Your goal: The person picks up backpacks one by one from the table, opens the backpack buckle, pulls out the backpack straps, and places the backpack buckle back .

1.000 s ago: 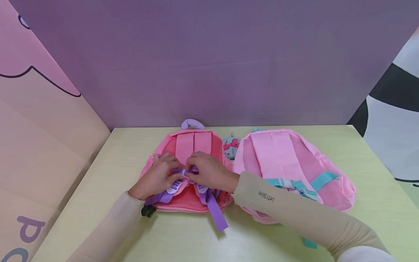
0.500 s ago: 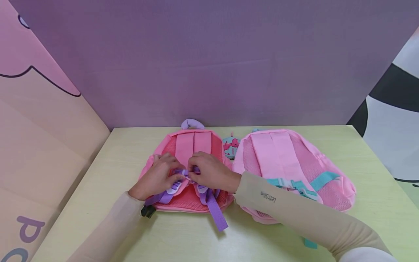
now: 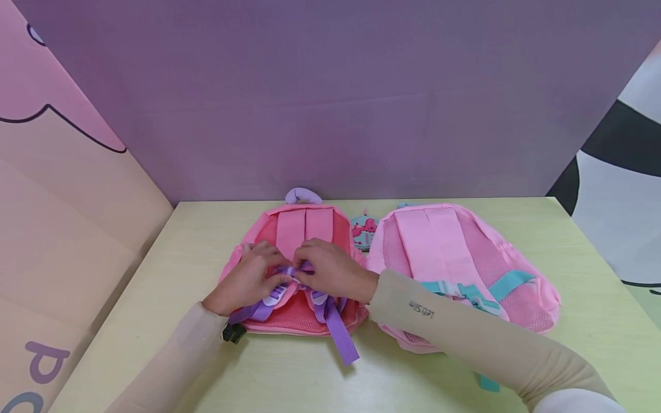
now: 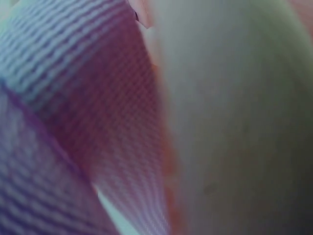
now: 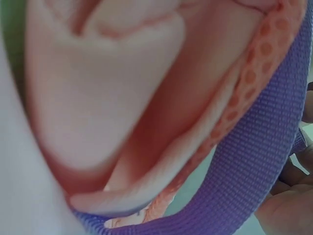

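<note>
A coral-pink backpack (image 3: 289, 322) lies with its strap side up, below a lilac carry handle (image 3: 303, 195). Over its middle, my left hand (image 3: 247, 279) pinches a purple strap with a small pale buckle (image 3: 291, 271). My right hand (image 3: 333, 274) pinches the same strap from the other side, its fingertips close to the left ones. The fingers partly hide the buckle, so I cannot tell whether it is fastened. Purple webbing (image 4: 102, 93) fills much of the left wrist view. In the right wrist view, purple webbing (image 5: 254, 142) curves beside coral mesh (image 5: 266, 51).
A lighter pink backpack (image 3: 439, 241) with teal straps (image 3: 511, 284) lies to the right, partly under my right forearm. Between the bags sits a teal and pink round item (image 3: 364, 232). A loose purple strap end (image 3: 343, 341) hangs onto the pale table (image 3: 289, 378). Behind stands a purple wall (image 3: 330, 103).
My right hand shifted slightly right half a second ago and is back to the left now, close to the left fingertips. The left hand and both backpacks have stayed in place.
</note>
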Demonstrator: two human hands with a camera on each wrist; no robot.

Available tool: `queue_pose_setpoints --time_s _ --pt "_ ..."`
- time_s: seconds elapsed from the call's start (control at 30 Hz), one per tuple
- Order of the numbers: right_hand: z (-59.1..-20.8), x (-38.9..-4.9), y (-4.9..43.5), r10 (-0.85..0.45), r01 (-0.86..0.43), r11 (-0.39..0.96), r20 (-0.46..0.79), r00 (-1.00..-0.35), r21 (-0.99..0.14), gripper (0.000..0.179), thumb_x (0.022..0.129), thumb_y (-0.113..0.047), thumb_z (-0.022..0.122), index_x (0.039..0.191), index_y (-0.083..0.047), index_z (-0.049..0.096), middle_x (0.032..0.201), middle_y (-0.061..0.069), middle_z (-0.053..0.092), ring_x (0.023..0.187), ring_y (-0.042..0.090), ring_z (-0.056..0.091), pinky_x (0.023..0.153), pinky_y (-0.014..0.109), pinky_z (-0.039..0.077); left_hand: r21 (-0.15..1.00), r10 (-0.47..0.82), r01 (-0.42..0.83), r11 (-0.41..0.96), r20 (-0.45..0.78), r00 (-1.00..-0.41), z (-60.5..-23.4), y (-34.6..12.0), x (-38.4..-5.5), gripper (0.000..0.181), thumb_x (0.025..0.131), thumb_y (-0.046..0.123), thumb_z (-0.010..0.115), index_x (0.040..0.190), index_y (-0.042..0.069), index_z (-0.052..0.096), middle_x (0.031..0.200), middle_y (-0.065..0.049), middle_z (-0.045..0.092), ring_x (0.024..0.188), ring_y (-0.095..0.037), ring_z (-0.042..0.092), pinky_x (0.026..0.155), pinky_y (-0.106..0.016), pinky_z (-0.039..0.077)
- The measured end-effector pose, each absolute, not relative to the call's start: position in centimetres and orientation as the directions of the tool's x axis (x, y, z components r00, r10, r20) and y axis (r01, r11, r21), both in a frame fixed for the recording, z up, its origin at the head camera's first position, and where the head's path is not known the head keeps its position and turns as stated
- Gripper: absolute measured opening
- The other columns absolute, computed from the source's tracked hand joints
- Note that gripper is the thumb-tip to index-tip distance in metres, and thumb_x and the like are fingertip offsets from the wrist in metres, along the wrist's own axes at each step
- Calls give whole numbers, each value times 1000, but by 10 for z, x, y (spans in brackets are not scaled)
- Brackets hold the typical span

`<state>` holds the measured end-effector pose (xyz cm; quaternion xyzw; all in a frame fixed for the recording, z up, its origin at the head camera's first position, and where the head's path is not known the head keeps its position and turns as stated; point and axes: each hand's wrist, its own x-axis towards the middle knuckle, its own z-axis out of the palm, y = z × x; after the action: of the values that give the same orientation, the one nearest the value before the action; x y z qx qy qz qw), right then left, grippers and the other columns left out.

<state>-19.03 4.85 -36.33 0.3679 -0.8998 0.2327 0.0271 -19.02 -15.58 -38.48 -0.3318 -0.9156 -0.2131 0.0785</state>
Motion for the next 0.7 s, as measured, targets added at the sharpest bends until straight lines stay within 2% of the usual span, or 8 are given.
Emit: queue_pose_setpoints --time_s 0.5,0.7 --pt "-366 -192 50 -660 -700 601 254 -707 -387 6 83 -16 70 81 -17 65 81 -8 55 76 7 46 68 21 42 340 580 647 682 287 -762 -386 -156 -191 26 75 22 81 97 13 73 90 5 64 95 -13 51 83 -41 25" --pt "-366 -192 50 -658 -688 606 235 -716 -400 7 84 -23 72 85 -19 66 84 -9 55 78 7 48 70 22 43 341 577 642 687 282 -766 -385 -156 -190 28 74 23 82 98 13 73 90 5 64 96 -13 50 82 -41 25"
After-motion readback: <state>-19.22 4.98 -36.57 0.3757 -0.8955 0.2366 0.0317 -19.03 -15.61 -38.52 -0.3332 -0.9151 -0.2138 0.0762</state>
